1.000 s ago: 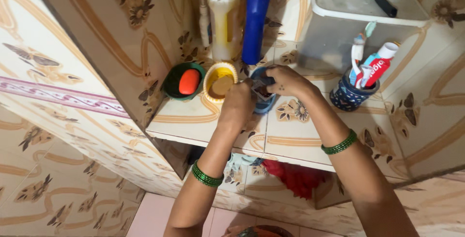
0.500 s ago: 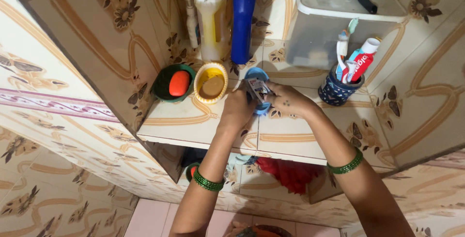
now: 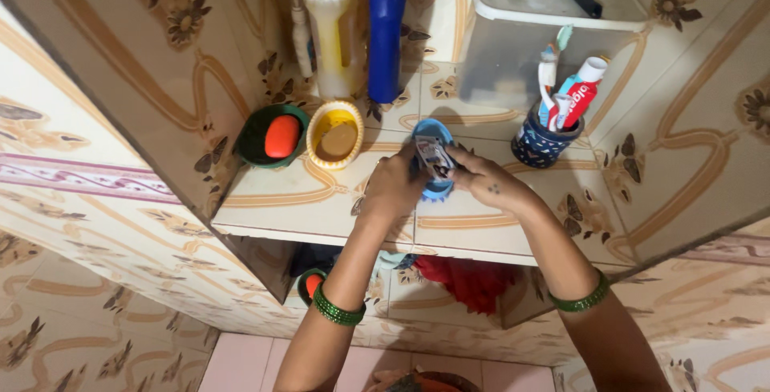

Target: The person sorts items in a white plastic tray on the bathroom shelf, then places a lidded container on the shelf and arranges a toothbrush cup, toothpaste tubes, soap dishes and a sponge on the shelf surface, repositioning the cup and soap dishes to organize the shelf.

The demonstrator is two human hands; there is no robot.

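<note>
Here, our hands: left hand (image 3: 393,187) and right hand (image 3: 489,183) both pinch the small packet (image 3: 433,155).
Packet: between them, over the blue dish (image 3: 433,131) on the shelf (image 3: 281,200).

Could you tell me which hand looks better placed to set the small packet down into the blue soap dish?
Probably the right hand: its fingers pinch the small packet directly over the blue soap dish. The left hand sits at the dish's left side, seemingly steadying it.

bare shelf (image 3: 301,200) left of hands, yellow dish (image 3: 335,135), toothbrush cup (image 3: 544,139) flanking
</note>
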